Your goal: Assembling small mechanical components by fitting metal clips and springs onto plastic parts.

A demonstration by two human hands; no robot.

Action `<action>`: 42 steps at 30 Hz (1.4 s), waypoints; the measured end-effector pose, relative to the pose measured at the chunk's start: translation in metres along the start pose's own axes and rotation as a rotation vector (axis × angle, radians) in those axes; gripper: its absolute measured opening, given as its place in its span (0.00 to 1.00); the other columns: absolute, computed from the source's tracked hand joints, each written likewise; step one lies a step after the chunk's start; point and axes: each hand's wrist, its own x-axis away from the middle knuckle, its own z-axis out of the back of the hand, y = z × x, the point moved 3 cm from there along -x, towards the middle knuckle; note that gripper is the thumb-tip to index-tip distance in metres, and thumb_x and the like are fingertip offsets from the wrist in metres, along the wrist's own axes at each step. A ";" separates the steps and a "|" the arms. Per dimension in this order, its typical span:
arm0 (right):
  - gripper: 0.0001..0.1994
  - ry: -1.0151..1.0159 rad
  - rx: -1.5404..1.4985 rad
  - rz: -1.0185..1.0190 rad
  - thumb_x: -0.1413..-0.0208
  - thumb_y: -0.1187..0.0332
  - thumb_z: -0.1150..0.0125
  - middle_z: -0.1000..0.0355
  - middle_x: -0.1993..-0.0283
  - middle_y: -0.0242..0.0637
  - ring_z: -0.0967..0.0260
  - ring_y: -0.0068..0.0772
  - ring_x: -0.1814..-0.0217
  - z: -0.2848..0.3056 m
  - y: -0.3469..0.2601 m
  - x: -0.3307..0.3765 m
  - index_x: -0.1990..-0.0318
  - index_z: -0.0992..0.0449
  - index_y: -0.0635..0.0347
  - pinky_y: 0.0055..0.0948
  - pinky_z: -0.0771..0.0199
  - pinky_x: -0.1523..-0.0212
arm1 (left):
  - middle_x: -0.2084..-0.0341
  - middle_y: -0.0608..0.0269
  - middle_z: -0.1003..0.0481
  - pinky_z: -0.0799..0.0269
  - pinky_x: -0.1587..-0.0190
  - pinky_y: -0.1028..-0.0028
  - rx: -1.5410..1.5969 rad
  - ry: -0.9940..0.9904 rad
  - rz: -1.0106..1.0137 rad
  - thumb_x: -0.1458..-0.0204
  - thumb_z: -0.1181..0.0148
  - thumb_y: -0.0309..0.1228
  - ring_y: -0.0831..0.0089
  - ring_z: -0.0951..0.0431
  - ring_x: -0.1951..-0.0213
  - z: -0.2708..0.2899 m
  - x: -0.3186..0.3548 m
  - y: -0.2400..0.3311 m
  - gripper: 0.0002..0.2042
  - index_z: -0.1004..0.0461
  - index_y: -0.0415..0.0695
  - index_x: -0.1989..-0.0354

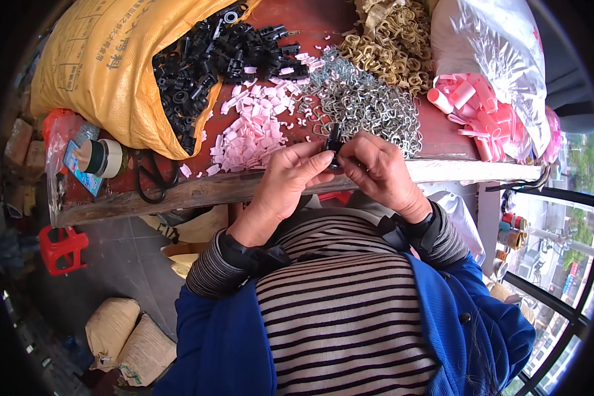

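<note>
My left hand and my right hand meet at the front edge of the red table. Between their fingertips they pinch one small black plastic part, held upright. Just beyond the hands lie a heap of small pink plastic pieces and a pile of silver wire clips. More black plastic parts spill from an open yellow sack at the far left.
Brass-coloured clips are heaped at the back. Pink tubes spill from a clear bag on the right. Tape rolls and a black loop lie at the table's left. A red stool and tan sacks sit on the floor.
</note>
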 end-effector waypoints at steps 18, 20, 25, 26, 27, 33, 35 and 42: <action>0.09 -0.040 -0.973 -0.534 0.56 0.73 0.43 0.39 0.78 0.26 0.43 0.13 0.75 -0.034 0.032 -0.005 0.76 0.39 0.59 0.16 0.40 0.76 | 0.69 0.65 0.30 0.31 0.67 0.82 -0.119 -0.119 -0.153 0.50 0.54 0.29 0.81 0.30 0.68 0.013 0.002 0.009 0.13 0.34 0.35 0.59; 0.08 -0.058 -1.029 -0.564 0.54 0.73 0.44 0.38 0.79 0.25 0.42 0.12 0.75 -0.033 0.031 -0.011 0.76 0.39 0.59 0.16 0.40 0.75 | 0.68 0.64 0.29 0.31 0.67 0.82 -0.099 -0.127 -0.154 0.50 0.54 0.29 0.80 0.29 0.68 0.017 0.004 0.011 0.13 0.34 0.36 0.58; 0.06 -0.264 -0.608 -0.400 0.54 0.71 0.45 0.38 0.76 0.28 0.40 0.17 0.75 -0.013 0.041 -0.049 0.75 0.36 0.61 0.18 0.39 0.75 | 0.68 0.59 0.29 0.31 0.67 0.82 0.056 -0.030 -0.136 0.50 0.54 0.30 0.73 0.27 0.68 0.028 0.010 0.016 0.13 0.34 0.36 0.59; 0.06 -0.253 -0.326 -0.285 0.54 0.72 0.45 0.37 0.76 0.29 0.39 0.18 0.75 -0.008 0.043 -0.062 0.75 0.35 0.62 0.19 0.38 0.75 | 0.68 0.57 0.28 0.31 0.67 0.82 0.058 0.001 -0.133 0.50 0.55 0.29 0.71 0.26 0.67 0.030 0.012 0.016 0.13 0.34 0.35 0.59; 0.05 -0.236 -0.046 -0.167 0.54 0.72 0.46 0.36 0.76 0.31 0.38 0.20 0.75 -0.004 0.044 -0.072 0.75 0.34 0.63 0.20 0.38 0.75 | 0.68 0.55 0.28 0.31 0.67 0.82 0.059 0.033 -0.131 0.50 0.56 0.28 0.69 0.26 0.67 0.032 0.013 0.016 0.13 0.34 0.34 0.59; 0.03 -0.138 0.441 0.039 0.56 0.71 0.48 0.35 0.74 0.39 0.35 0.36 0.75 0.008 0.058 -0.102 0.74 0.32 0.60 0.29 0.36 0.74 | 0.69 0.56 0.28 0.31 0.68 0.83 0.089 0.057 -0.153 0.51 0.56 0.29 0.71 0.26 0.68 0.043 0.021 0.017 0.12 0.33 0.35 0.61; 0.03 -0.062 0.662 -0.057 0.57 0.70 0.49 0.35 0.73 0.41 0.35 0.43 0.73 0.027 0.071 -0.100 0.73 0.31 0.57 0.34 0.36 0.74 | 0.70 0.60 0.28 0.31 0.68 0.83 0.102 0.065 -0.162 0.51 0.54 0.30 0.74 0.26 0.69 0.049 0.021 0.017 0.12 0.32 0.36 0.61; 0.11 -0.118 1.005 -0.206 0.55 0.67 0.54 0.33 0.71 0.42 0.34 0.47 0.72 0.061 0.150 -0.064 0.61 0.36 0.51 0.40 0.35 0.75 | 0.71 0.59 0.28 0.31 0.70 0.81 0.089 0.125 -0.113 0.52 0.53 0.30 0.74 0.26 0.71 0.045 0.019 0.013 0.10 0.31 0.36 0.65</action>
